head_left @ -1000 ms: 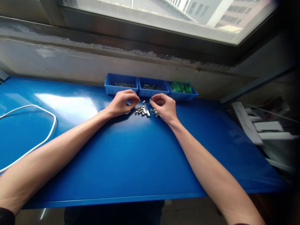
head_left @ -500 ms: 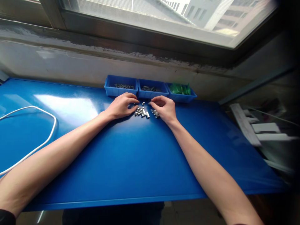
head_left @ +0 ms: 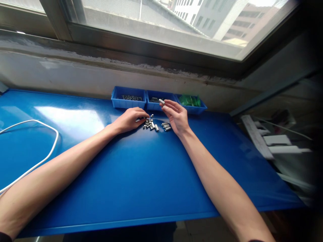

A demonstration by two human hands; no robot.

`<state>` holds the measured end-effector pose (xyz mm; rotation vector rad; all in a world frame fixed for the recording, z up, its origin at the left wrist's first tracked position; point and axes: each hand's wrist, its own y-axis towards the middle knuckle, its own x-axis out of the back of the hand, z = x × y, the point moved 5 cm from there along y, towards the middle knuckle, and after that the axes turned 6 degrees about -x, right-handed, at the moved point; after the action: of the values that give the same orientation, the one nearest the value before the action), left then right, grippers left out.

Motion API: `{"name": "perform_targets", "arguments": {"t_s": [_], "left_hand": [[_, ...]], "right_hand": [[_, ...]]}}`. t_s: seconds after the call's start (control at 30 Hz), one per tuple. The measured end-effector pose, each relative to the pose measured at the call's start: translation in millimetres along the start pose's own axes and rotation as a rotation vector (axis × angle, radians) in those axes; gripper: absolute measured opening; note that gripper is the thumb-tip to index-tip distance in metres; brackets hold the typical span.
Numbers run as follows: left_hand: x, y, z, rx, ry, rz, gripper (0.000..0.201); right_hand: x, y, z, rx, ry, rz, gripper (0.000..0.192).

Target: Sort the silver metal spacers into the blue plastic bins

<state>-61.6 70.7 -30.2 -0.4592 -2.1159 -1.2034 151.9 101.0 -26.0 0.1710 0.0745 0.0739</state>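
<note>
A pile of small silver metal cylinders [head_left: 151,125] lies on the blue table [head_left: 141,174] in front of three blue bins. My left hand [head_left: 130,119] rests on the table at the pile's left edge, its fingertips touching the pieces. My right hand [head_left: 176,116] is raised a little above the table, right of the pile. It pinches one small metal cylinder [head_left: 162,101] between thumb and forefinger, near the front of the middle bin [head_left: 160,99]. A few more cylinders [head_left: 166,126] lie just under my right hand.
The left bin [head_left: 128,98] and the middle bin hold dark small parts; the right bin [head_left: 190,101] holds green pieces. A white cable [head_left: 37,151] loops over the table's left side. White slats [head_left: 275,144] lie beyond the table's right edge. A window ledge runs behind.
My right hand has lifted off the table with one cylinder pinched and moved toward the bins. My left hand has lowered onto the pile. The view has tilted slightly upward.
</note>
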Motion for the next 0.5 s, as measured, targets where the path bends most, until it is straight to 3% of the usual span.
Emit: {"name": "perform_targets", "arguments": {"t_s": [0.2, 0.5], "left_hand": [[2.7, 0.1, 0.1, 0.047, 0.046, -0.019, 0.026], [7.7, 1.6, -0.5, 0.038, -0.049, -0.085, 0.016]], "right_hand": [[-1.1, -2.3, 2.3, 0.023, -0.014, 0.012, 0.056], [-0.9, -7.4, -2.8, 0.001, -0.064, 0.045, 0.023]]}}
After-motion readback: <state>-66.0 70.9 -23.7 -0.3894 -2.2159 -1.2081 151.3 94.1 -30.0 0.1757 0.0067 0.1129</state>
